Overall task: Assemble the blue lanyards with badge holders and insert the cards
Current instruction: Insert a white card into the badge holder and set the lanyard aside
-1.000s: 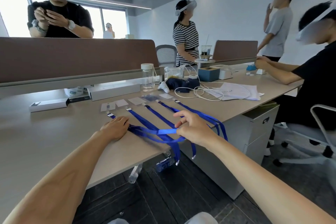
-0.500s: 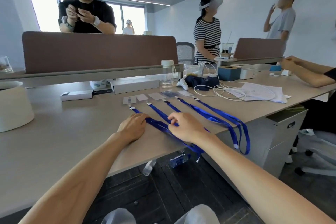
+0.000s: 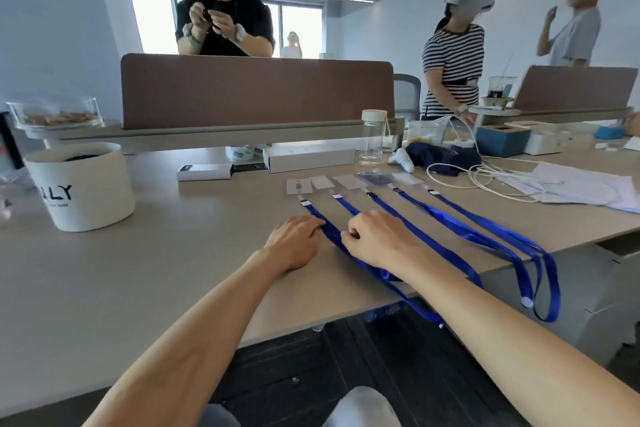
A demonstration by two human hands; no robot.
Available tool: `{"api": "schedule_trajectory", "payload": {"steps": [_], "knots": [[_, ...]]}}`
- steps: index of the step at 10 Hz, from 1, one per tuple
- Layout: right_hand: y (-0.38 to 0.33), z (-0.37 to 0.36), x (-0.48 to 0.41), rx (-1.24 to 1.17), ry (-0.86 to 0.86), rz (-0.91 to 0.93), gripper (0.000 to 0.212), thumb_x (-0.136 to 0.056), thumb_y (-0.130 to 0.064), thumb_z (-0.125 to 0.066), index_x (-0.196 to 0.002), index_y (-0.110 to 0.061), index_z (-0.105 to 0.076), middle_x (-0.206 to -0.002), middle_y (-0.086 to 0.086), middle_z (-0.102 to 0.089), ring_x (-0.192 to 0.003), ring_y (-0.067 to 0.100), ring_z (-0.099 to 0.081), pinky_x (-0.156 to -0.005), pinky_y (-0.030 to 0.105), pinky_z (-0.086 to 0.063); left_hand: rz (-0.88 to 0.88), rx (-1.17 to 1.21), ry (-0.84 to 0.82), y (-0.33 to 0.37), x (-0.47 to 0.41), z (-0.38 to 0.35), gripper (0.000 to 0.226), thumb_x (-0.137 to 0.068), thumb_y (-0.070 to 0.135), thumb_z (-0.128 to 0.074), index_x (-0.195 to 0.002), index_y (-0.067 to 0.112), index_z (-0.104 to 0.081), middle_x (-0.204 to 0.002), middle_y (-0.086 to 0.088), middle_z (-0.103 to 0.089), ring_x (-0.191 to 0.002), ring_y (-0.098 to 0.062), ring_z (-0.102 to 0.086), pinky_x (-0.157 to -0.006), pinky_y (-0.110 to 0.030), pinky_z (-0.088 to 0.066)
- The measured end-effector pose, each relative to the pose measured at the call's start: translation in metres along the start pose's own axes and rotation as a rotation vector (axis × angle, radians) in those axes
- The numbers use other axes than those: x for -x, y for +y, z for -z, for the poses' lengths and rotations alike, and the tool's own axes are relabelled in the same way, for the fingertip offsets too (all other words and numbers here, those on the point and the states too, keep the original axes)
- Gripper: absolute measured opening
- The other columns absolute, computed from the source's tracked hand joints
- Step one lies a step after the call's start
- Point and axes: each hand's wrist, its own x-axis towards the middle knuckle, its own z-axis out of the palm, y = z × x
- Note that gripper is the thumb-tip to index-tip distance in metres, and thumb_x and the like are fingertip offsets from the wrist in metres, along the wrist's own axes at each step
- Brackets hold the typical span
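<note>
Both hands have closed in on the left end of the row since the earlier frame, and the strap the right hand had been holding across the others now lies straight with the rest.

The table (image 3: 173, 270) serves as a laying-out board. Five blue lanyards (image 3: 460, 234) run side by side from the far middle toward the near edge, where their loops hang over. This probably keeps each strap apart from the others and easy to pick up.

The left hand (image 3: 294, 243) rests palm down on the tabletop, fingers loosely together, with the fingertips touching the leftmost lanyard (image 3: 333, 236). It seems to pin that strap in place. The right hand (image 3: 377, 241) sits just beside it, lying over the second strap with knuckles up and fingers curled under toward the leftmost one. Whether they actually pinch the ribbon cannot be told from this angle.

Beyond the straps lies a row of white cards (image 3: 322, 182) and clear badge holders (image 3: 375, 178), roughly one piece opposite each lanyard and just apart from it. Pairing them this way looks deliberate.

Smallest are the metal clips (image 3: 305, 203) at the far end of each strap, pointing at the row. None is visibly hooked on yet, so assembly appears barely begun.
</note>
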Motion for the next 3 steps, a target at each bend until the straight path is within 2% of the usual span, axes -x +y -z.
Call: {"api": "schedule_trajectory", "payload": {"steps": [3], "knots": [[-0.035,-0.014,-0.031,-0.13,-0.012,-0.044,0.035,-0.094,-0.032,-0.049,-0.063,-0.015,-0.051,-0.058,0.0,-0.05,-0.061,0.025,-0.053,-0.051,0.028,-0.036,0.083,0.026,0.061,-0.043,0.009,0.019,0.037,-0.098,0.026,-0.035,-0.13,0.025,-0.052,-0.138,0.003,-0.052,-0.127,-0.019,-0.044,-0.104,-0.036,-0.038]]}}
